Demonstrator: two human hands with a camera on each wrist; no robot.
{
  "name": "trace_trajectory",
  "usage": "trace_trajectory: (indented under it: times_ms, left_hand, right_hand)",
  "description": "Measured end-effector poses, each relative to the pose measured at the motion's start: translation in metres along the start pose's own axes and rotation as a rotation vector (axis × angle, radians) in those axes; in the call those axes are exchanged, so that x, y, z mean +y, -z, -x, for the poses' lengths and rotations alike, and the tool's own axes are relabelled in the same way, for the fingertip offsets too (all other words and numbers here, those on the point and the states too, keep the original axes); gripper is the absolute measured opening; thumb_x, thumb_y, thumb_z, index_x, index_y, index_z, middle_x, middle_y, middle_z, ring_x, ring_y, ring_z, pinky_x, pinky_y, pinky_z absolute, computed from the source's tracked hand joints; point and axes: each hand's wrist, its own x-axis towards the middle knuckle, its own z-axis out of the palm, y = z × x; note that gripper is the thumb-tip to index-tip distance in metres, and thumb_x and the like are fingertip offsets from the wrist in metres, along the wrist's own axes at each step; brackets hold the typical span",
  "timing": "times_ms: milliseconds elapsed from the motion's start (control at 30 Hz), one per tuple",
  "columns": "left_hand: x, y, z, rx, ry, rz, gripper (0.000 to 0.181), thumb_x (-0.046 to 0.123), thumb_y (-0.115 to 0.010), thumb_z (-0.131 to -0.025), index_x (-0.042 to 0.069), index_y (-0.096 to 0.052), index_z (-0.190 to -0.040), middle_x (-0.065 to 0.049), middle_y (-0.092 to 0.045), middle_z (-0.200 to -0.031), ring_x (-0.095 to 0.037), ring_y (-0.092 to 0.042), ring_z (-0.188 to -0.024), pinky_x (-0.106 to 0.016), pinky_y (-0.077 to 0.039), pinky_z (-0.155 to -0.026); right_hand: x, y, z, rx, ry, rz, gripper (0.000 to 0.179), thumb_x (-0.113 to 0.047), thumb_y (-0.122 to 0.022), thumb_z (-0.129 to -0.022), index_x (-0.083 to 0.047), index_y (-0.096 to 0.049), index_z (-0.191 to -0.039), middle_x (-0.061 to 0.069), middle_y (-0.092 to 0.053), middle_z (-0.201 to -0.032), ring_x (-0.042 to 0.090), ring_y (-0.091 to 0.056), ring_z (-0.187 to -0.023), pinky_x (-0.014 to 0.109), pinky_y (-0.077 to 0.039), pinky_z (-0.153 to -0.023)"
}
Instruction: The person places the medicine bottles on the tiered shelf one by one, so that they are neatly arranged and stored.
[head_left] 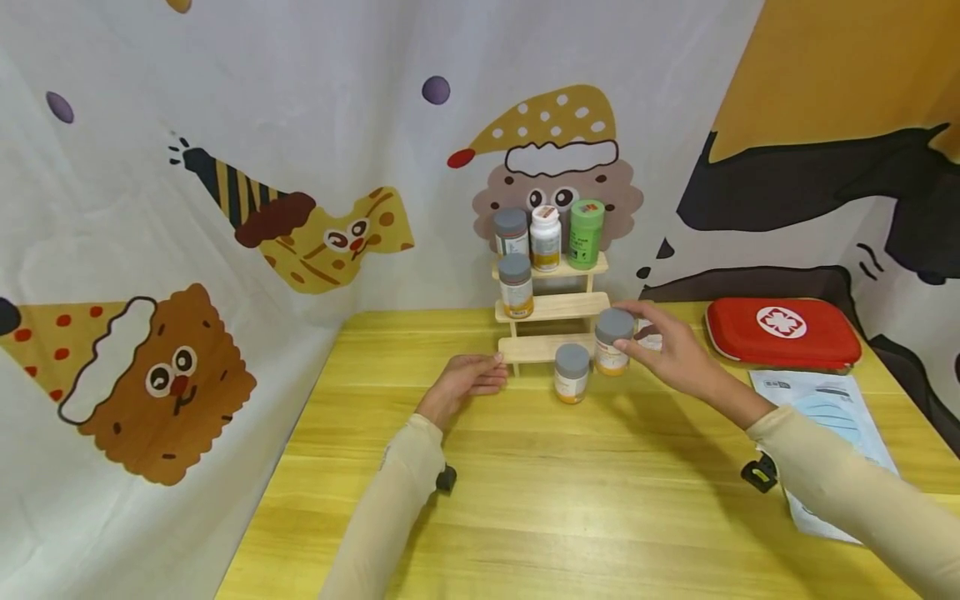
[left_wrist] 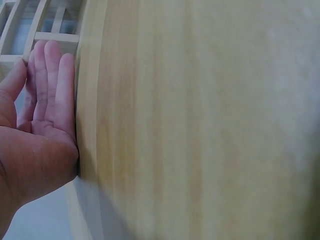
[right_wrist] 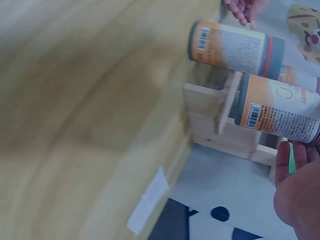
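My right hand grips a grey-capped pill bottle near its cap, with the thumb in front. In the right wrist view this bottle shows an orange and white label, beside the wooden tiered stand. Another grey-capped bottle stands on the table in front of the stand's lowest step. At the lowest step's left end, my left hand touches the wooden stand. Its fingers extend nearly straight in the left wrist view, the thumb at the stand's edge.
On the top step stand a grey-capped bottle, a white bottle and a green bottle. One grey-capped bottle occupies the middle step. A red first-aid case and a mask packet lie at right. A printed curtain hangs behind.
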Motion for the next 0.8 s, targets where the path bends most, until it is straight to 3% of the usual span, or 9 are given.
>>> trace_trajectory:
  times_ms: [267, 533, 800]
  left_hand:
    - [0.000, 0.001, -0.001, 0.004, 0.006, 0.016, 0.041, 0.031, -0.074, -0.102, 0.000, -0.072, -0.128, -0.008, -0.082, -0.105, -0.015, -0.080, -0.090, -0.036, -0.068, -0.090]
    - [0.002, 0.002, -0.001, -0.017, 0.008, 0.028, 0.042, 0.029, -0.073, -0.103, -0.003, -0.070, -0.129, -0.010, -0.082, -0.106, -0.017, -0.081, -0.093, -0.034, -0.068, -0.089]
    - [0.000, 0.002, 0.000, -0.015, 0.007, 0.041, 0.041, 0.028, -0.073, -0.103, -0.004, -0.071, -0.128, -0.009, -0.082, -0.104, -0.019, -0.081, -0.094, -0.033, -0.068, -0.088]
  right_hand:
    - [-0.008, 0.006, -0.018, 0.003, 0.025, 0.000, 0.059, -0.005, -0.081, -0.093, -0.009, -0.058, -0.148, 0.009, -0.067, -0.133, 0.000, -0.055, -0.118, 0.016, -0.057, -0.087]
    - [-0.016, 0.003, -0.036, 0.047, -0.013, -0.027, 0.057, -0.009, -0.081, -0.095, -0.010, -0.059, -0.147, 0.007, -0.068, -0.133, 0.010, -0.060, -0.118, 0.020, -0.057, -0.094]
    - [-0.027, -0.013, -0.060, 0.074, -0.025, -0.085, 0.058, -0.012, -0.079, -0.097, -0.010, -0.056, -0.150, 0.010, -0.065, -0.134, 0.022, -0.061, -0.122, 0.047, -0.059, -0.100]
